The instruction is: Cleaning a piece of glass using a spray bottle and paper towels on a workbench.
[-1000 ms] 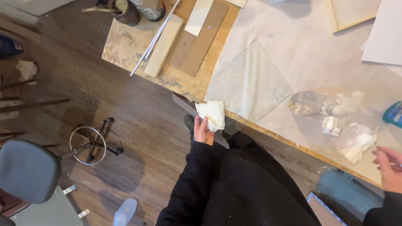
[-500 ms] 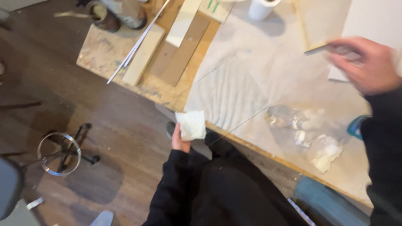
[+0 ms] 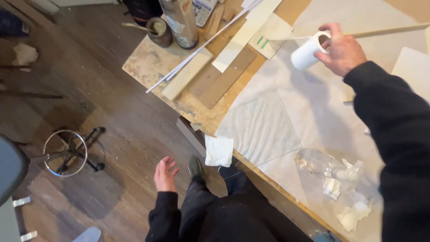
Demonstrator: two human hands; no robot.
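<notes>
A wooden desk point(image 3: 154, 67) is seen from above, and its top is marked with old paint. Much of it is covered by a big sheet of white paper point(image 3: 331, 112). A clear glass pane point(image 3: 262, 130) is laid flat on that paper, near the desk's front edge. A folded white cloth point(image 3: 219, 150) is draped over that edge, just beside the pane's corner. Flat wooden boards point(image 3: 210, 76) and thin white strips point(image 3: 197, 51) are laid at the far left of the desk, next to a spray can point(image 3: 179, 20) and a small brown pot point(image 3: 160, 31). A crumpled clear plastic bottle point(image 3: 320, 163) and bits of torn paper point(image 3: 354, 215) are seen at the near right. A dark wood floor point(image 3: 103, 103) is spread below, and a stool's metal ring base point(image 3: 65, 152) is stood on it at the left.

The right hand point(image 3: 342, 49) is stretched out over the desk in a black sleeve. A white roll point(image 3: 307, 53) is gripped in its curled fingers and is held up above the paper. The left hand point(image 3: 165, 175) is hung low over the floor, beside the dark trouser leg. Its fingers are spread open, and nothing is held in them.
</notes>
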